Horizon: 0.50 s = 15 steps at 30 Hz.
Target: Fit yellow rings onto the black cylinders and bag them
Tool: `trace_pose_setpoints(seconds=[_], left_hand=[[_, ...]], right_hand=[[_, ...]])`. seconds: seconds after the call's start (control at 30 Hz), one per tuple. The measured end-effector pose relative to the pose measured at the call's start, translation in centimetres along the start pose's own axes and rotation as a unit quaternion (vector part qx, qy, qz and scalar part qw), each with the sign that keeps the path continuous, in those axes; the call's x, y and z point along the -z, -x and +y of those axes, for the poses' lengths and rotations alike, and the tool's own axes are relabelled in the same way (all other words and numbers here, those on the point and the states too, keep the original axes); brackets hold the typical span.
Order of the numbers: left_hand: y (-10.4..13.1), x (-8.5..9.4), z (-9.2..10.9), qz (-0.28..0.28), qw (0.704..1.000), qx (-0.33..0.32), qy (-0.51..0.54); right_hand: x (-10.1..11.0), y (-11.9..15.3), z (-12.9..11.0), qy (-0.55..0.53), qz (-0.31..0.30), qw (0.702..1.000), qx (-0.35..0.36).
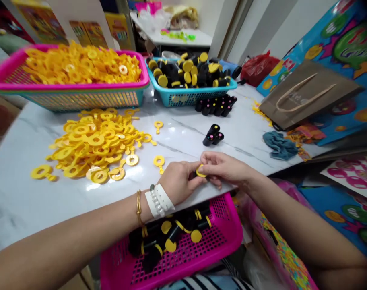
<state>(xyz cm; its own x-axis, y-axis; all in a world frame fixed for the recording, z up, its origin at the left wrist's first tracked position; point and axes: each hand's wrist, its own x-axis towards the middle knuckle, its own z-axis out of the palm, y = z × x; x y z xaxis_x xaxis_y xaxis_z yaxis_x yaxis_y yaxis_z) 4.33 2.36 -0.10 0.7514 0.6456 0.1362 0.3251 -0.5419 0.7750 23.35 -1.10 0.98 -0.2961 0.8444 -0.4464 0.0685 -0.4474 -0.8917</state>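
Near the table's front edge, my left hand and my right hand meet around a small round yellow cap. Fingers of both hands are closed on it, and whatever is below the cap is hidden. Several black tubes stand upright just beyond my hands, with pink and yellow dots on top. To the left lies a heap of yellow ring-shaped pieces, with a few loose ones beside it. A pink basket below my wrists holds black tubes with yellow caps.
A pink-rimmed basket full of yellow pieces is at the back left. Beside it, a blue basket holds black tubes with yellow caps, with more black tubes in front. On the right are a blue cloth and brown paper bag.
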Motion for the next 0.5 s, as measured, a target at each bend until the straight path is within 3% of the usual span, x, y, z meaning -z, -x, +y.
trace_pose_setpoints(seconds=[0.1,0.2,0.37,0.43,0.5], left_hand=[[-0.7,0.2,0.0,-0.029,0.999,0.036,0.021],[-0.5,0.0,-0.1,-0.082,0.994,0.067,0.016],[1.8,-0.1,1.2,-0.194,0.98,0.046,0.013],[3.0,-0.5,2.2,-0.21,0.977,0.047,-0.009],[3.9,-0.8,3.2,-0.21,0.973,0.075,-0.052]], right_hand=[[-0.2,-0.6,-0.5,0.022,-0.007,1.0,-0.007],[-1.4,0.3,1.0,0.055,0.028,0.998,0.008],[-5.4,3.5,4.8,0.036,0.029,0.999,0.015],[-6.6,4.9,5.7,0.013,0.04,0.999,0.011],[-6.4,6.0,5.4,0.029,0.075,0.996,0.025]])
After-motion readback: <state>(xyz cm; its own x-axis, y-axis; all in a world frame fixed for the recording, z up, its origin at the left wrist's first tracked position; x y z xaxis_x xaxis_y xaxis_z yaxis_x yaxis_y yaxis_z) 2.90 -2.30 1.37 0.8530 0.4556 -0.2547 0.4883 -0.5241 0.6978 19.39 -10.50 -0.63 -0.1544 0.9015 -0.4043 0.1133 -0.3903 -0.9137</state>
